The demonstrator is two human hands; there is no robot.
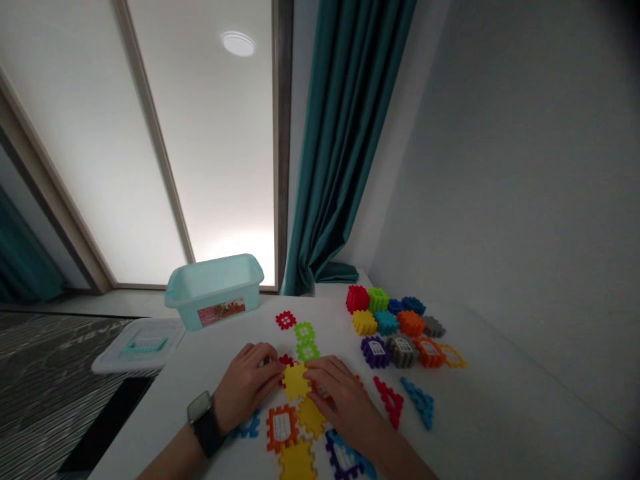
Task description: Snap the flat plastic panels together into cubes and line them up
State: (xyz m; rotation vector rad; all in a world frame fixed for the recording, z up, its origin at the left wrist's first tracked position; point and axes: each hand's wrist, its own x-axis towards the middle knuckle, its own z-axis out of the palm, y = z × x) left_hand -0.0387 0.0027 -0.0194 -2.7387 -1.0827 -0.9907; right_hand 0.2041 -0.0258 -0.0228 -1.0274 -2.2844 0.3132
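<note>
My left hand (245,383) and right hand (340,400) meet from 6 o'clock over a yellow notched puzzle piece (295,381), which lies flat at the middle of a loose chain of interlocking plastic pieces on a white counter (475,413). Both hands arch with the fingers curled downward, and the fingertips of each bear on the yellow piece from either side; I cannot tell whether either grip is closed on it or only pressing. My left fingertips also sit beside a red piece (286,361) at its 11 o'clock edge, partly hidden. Notched edges are best worked flat and square, with even pressure from both sides rather than forced at a slant. My forearms angle in from 7 and 5 o'clock, a black-strapped smartwatch (204,423) on my left wrist. Two green pieces (307,350) and a small red piece (285,320) run toward 12 o'clock; an orange framed piece (281,428), more yellow pieces (311,417) and a purple framed piece (343,455) lie toward 6 o'clock. A colourful cluster of pieces (395,327) sits at 2 o'clock, and a pale turquoise plastic tub (214,290) stands at 11 o'clock near the counter's far edge.
</note>
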